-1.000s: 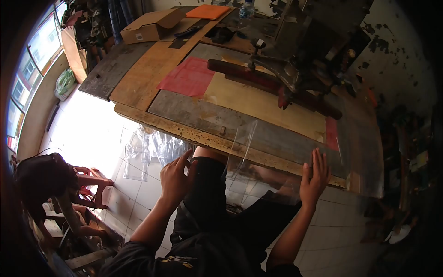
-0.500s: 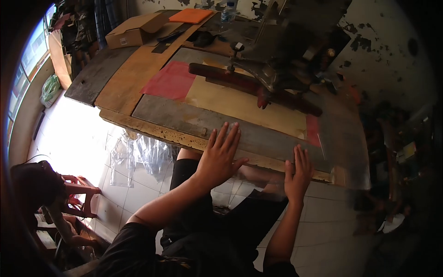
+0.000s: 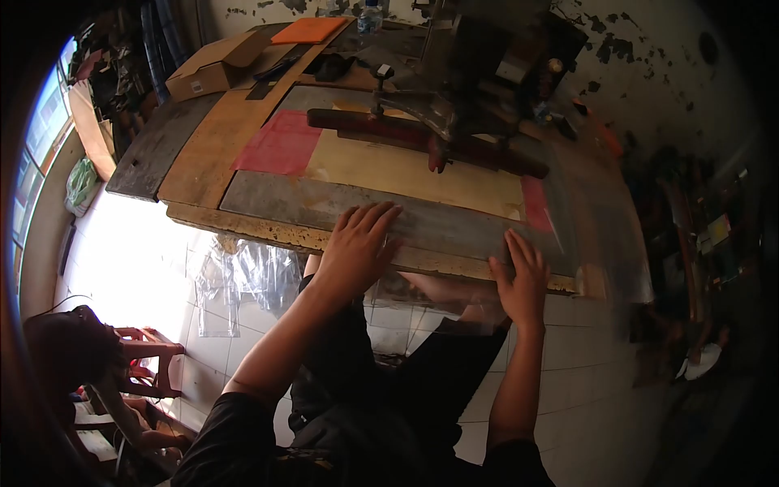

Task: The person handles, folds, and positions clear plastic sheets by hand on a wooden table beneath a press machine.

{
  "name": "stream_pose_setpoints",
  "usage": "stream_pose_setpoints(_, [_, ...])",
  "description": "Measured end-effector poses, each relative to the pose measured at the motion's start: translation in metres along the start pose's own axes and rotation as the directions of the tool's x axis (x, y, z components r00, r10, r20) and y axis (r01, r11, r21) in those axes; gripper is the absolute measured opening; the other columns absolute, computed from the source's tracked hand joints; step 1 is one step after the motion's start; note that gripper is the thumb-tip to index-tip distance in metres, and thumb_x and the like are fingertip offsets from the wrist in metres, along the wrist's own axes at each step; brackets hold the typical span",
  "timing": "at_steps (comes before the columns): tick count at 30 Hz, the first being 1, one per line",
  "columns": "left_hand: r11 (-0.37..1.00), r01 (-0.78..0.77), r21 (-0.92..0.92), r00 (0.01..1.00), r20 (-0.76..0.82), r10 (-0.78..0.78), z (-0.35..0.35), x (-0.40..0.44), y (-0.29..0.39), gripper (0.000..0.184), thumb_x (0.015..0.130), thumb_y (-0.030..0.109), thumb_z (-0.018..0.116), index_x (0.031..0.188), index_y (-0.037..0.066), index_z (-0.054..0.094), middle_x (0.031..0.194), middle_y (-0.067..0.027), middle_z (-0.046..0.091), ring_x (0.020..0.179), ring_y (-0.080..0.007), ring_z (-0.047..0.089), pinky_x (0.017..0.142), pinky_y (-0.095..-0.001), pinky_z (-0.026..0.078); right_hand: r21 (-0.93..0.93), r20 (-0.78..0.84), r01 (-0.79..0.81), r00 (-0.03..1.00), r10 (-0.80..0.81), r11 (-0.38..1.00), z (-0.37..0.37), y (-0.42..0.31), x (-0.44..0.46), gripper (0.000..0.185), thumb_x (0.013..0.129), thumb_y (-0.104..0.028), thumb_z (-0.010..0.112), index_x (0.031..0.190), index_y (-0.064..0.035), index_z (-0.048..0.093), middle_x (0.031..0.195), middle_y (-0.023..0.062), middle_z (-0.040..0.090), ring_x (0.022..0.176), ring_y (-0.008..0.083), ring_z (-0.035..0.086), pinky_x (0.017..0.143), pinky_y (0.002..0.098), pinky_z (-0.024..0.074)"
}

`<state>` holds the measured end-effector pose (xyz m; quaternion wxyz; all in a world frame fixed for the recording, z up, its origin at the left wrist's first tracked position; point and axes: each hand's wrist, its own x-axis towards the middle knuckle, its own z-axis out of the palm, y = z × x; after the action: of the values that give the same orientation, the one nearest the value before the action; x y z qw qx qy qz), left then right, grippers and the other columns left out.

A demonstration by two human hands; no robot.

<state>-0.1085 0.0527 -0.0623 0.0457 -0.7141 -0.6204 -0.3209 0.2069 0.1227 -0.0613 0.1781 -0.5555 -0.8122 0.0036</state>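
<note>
Our left hand (image 3: 355, 247) and right hand (image 3: 523, 282), fingers loosely spread, seemingly on clear thin plastic sheet (image 3: 442, 307) over worn wooden table (image 3: 243, 227). Brown cardboard box (image 3: 201, 79) beyond, inside hidden from us.

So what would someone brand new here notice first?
Probably the dark red bar slanting over the yellow strip, with a red patch at each end of that strip. Next, the left hand and right hand, spread at the table's near edge. Then the glaring white floor at the picture's left.
</note>
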Motion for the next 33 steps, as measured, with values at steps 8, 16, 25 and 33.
stream_pose_setpoints(8, [0.683, 0.610, -0.403, 0.783, 0.172, -0.597, 0.001, -0.109, 0.012, 0.059, 0.090, 0.029, 0.082, 0.138, 0.005, 0.059, 0.140, -0.0181, 0.062, 0.125, -0.0359, 0.063, 0.104, -0.0426, 0.052, 0.032, -0.167, 0.066, 0.984, -0.060, 0.997, 0.022, 0.005, -0.008, 0.059, 0.106, -0.039, 0.061, 0.157, -0.0124, 0.049, 0.163, 0.0032, 0.048, 0.151, 0.0309, 0.040, 0.124, 0.0546, 0.0277])
stream_pose_setpoints(16, [0.682, 0.497, -0.537, 0.859, 0.416, -0.299, 0.005, -0.114, -0.010, 0.031, 0.099, 0.021, 0.074, 0.110, -0.004, 0.061, 0.107, -0.0136, 0.075, 0.103, -0.0253, 0.073, 0.088, -0.0370, 0.055, 0.087, -0.271, 0.094, 0.960, -0.068, 0.992, 0.019, -0.002, -0.019, 0.059, 0.104, -0.041, 0.064, 0.153, -0.0103, 0.052, 0.160, 0.0094, 0.050, 0.151, 0.0336, 0.040, 0.124, 0.0556, 0.0255])
stream_pose_setpoints(25, [0.179, 0.324, -0.929, 0.853, 0.205, -0.480, -0.011, -0.083, 0.037, 0.045, 0.107, 0.011, 0.060, 0.144, -0.001, 0.036, 0.116, -0.0161, 0.070, 0.091, -0.0217, 0.074, 0.065, -0.0358, 0.064, 0.170, 0.039, 0.391, 0.915, -0.402, 0.905, -0.008, -0.110, -0.126, 0.078, 0.089, -0.057, 0.077, 0.149, -0.0112, 0.057, 0.162, 0.0137, 0.046, 0.154, 0.0319, 0.038, 0.124, 0.0569, 0.0217])
stream_pose_setpoints(33, [-0.088, 0.446, -0.891, 0.842, 0.451, -0.296, -0.060, -0.086, 0.051, 0.064, 0.106, 0.009, 0.062, 0.161, 0.006, 0.029, 0.132, -0.0200, 0.068, 0.106, -0.0242, 0.074, 0.085, -0.0341, 0.061, 0.327, -0.337, 0.422, 0.888, -0.313, 0.846, 0.020, -0.097, -0.126, 0.039, 0.105, -0.001, 0.054, 0.144, 0.0005, 0.061, 0.147, 0.0207, 0.062, 0.141, 0.0411, 0.056, 0.117, 0.0543, 0.0416])
